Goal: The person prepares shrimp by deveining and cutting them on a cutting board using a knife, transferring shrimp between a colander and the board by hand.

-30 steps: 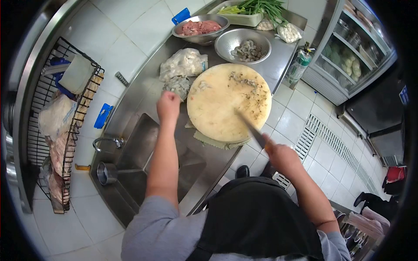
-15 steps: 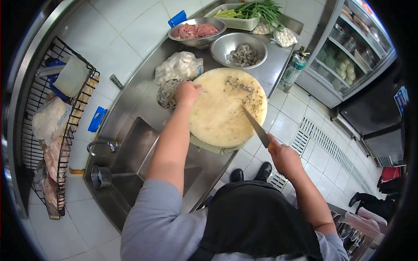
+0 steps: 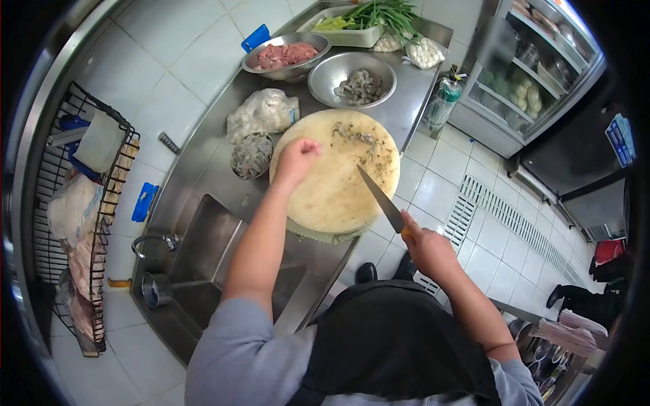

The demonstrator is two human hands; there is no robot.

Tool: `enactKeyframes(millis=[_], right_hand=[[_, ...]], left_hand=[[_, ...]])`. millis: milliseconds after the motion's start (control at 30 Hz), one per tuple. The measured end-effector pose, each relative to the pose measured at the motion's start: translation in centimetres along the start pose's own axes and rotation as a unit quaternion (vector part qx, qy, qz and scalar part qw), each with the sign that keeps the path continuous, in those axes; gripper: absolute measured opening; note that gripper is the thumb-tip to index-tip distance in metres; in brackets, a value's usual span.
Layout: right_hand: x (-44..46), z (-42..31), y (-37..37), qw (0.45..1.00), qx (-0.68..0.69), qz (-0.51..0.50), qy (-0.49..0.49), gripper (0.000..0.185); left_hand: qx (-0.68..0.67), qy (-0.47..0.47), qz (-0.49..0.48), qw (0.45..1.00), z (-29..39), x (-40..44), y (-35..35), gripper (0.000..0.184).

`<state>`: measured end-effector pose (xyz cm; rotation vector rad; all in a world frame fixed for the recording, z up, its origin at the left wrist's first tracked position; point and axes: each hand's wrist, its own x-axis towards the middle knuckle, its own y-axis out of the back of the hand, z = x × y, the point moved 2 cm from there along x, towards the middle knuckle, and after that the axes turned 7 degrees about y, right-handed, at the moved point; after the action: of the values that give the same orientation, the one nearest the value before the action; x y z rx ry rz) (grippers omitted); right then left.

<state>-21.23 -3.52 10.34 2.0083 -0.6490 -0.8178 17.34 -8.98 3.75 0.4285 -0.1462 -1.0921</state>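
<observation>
My right hand (image 3: 430, 252) grips a knife (image 3: 380, 198) by its handle, the blade pointing up and left over the round cutting board (image 3: 325, 196). Above the board's left part is my left hand (image 3: 298, 161), fingers drawn together; whatever may be in them is hidden. Dark scraps (image 3: 355, 134) lie scattered on the board's upper right. To the left of my left hand stands a small metal bowl full of grey shrimp (image 3: 252, 155). Behind the board, a perforated metal bowl (image 3: 323, 82) contains peeled shrimp (image 3: 362, 88).
A stuffed plastic bag (image 3: 263, 115) sits behind the shrimp bowl. Farther back are a bowl of raw meat (image 3: 288, 55), a tray of green onions (image 3: 386, 15) and a bag of white pieces (image 3: 425, 53). A sink (image 3: 210, 237) lies left; a glass-door fridge (image 3: 535, 74) stands right.
My left hand has moved from the small shrimp bowl to over the board. The knife still slants over the board's right side. The whole view has shifted slightly.
</observation>
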Motion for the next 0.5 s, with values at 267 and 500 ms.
enactKeyframes(millis=[267,500], right_hand=[[-0.3,-0.9,1.5,0.985,0.130,-0.110,-0.029,0.056],[0.0,0.4,-2.1,0.972,0.214,-0.080,0.057,0.057]], left_hand=[[0.259,-0.092,0.059,0.960,-0.9,-10.6,-2.9,0.011],[0.260,-0.135,0.034,0.955,-0.7,-10.9,-3.4,0.009]])
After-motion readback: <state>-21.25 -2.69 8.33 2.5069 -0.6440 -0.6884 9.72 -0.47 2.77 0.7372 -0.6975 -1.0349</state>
